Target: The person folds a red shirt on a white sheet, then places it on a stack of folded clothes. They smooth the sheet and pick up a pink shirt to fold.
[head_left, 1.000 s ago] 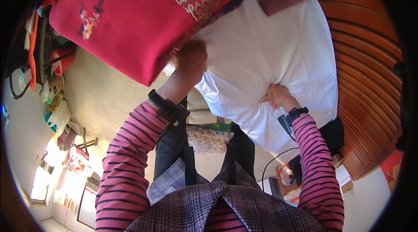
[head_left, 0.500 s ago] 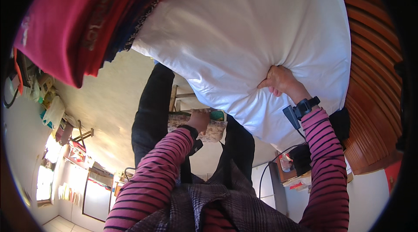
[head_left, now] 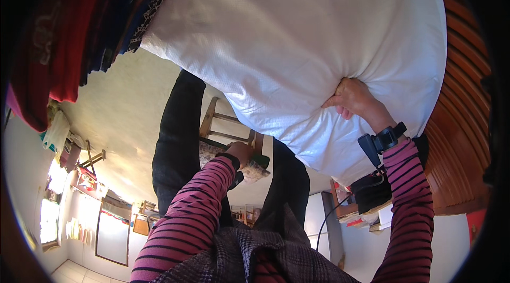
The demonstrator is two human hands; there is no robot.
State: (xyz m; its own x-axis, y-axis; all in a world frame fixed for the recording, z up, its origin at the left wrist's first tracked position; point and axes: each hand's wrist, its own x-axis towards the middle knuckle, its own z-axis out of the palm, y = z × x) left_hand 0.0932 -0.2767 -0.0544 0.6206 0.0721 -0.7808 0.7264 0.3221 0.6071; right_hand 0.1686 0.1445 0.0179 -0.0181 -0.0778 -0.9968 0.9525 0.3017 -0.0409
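Observation:
My right hand [head_left: 356, 98] is closed on a large white fabric sheet [head_left: 297, 33]. Folds run out from where its fingers pinch the material. Between my legs, my left hand [head_left: 240, 153] is closed on the seat edge of a wooden stool [head_left: 208, 118]. A patterned cushion [head_left: 211, 150] with some green on it lies on that seat, tilted. My left fingertips are partly hidden behind the back of the hand. Black devices are strapped to both wrists.
Red and dark folded garments [head_left: 71, 54] hang at the upper left beside the sheet. Reddish-brown ribbed furniture [head_left: 462, 139] stands at the right. A black cable [head_left: 329, 214] runs down near my right arm. Bags [head_left: 57, 131] and a small folding stool [head_left: 94, 158] are at the far left.
The wooden stool has tilted and shifted with my left hand, showing more of its frame. My right hand keeps its grip on the sheet. The view has shifted, and the garments sit further left.

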